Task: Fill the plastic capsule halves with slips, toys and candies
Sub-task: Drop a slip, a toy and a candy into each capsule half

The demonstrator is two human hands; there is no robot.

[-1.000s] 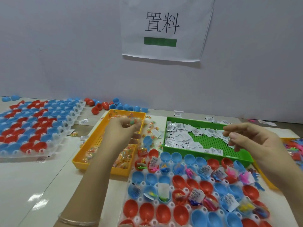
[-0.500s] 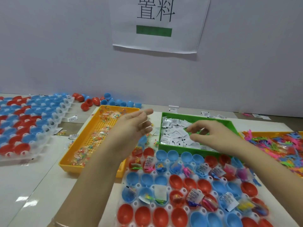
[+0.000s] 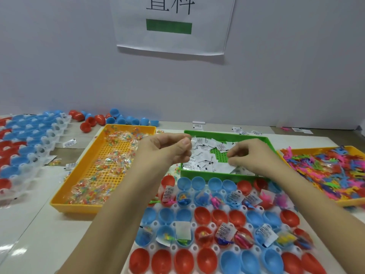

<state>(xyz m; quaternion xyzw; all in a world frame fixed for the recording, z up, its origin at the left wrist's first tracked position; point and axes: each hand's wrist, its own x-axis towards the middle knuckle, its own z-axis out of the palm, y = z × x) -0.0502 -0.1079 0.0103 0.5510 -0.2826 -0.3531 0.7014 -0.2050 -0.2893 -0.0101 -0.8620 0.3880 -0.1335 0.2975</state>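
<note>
A clear holder tray (image 3: pixel 194 248) at the front holds red and blue capsule halves (image 3: pixel 202 215); several contain slips, toys and candies, others are bare. Behind it a green tray (image 3: pixel 223 134) holds white paper slips (image 3: pixel 203 165). My left hand (image 3: pixel 167 150) hovers over the green tray's left end, thumb pressed to curled fingers, apparently pinching a slip. My right hand (image 3: pixel 251 157) reaches down into the slips, its fingertips pinching one. An orange tray (image 3: pixel 79 206) of wrapped candies (image 3: pixel 102 169) sits on the left. Another orange tray (image 3: pixel 349 203) of colourful toys (image 3: pixel 331 171) lies on the right.
A second holder of red and blue capsule halves (image 3: pixel 29 155) lies at the far left. Loose halves (image 3: pixel 118 119) sit along the wall behind the candy tray. Stray slips (image 3: pixel 69 143) lie on the table. A paper sign (image 3: pixel 171 24) hangs on the wall.
My left hand left the candy tray, moved right to the green tray and curled its fingers. My right hand dropped into the slips and closed on one. The view tilted down.
</note>
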